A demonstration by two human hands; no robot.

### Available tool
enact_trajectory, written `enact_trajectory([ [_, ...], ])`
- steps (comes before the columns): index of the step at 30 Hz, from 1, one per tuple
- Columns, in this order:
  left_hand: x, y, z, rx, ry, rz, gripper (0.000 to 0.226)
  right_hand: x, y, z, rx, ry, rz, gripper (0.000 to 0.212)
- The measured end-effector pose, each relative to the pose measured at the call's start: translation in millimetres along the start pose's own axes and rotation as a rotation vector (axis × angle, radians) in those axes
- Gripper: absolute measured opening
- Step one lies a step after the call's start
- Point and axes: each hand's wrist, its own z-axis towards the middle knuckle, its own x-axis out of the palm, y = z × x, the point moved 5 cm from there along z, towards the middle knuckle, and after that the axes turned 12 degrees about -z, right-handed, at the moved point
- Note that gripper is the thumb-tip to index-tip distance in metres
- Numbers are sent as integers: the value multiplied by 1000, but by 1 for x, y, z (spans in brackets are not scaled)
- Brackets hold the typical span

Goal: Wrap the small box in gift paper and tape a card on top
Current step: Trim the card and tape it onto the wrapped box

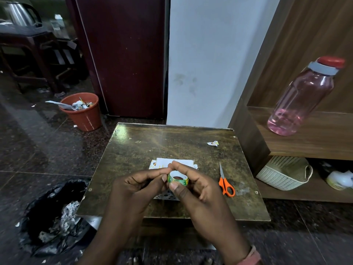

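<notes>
The tape roll (178, 178) is small, with a green and yellow printed rim and a white core. It is held above the table (133, 150), tilted so that its open centre faces up. The right hand (193, 190) pinches it between thumb and fingers; the left hand (139, 185) touches its left edge with curled fingertips. The box (172, 165) lies on the table just behind and under the hands, wrapped in white paper with small printed figures, mostly hidden by them. A white patterned edge (167, 195) shows below the hands; what it belongs to cannot be told.
</notes>
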Motion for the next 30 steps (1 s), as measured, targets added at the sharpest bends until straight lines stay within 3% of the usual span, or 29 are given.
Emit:
enact_trajectory([
  [30,6,-2,-2,78,40,50,23,1,-1,0,-29,-32,-71,43],
])
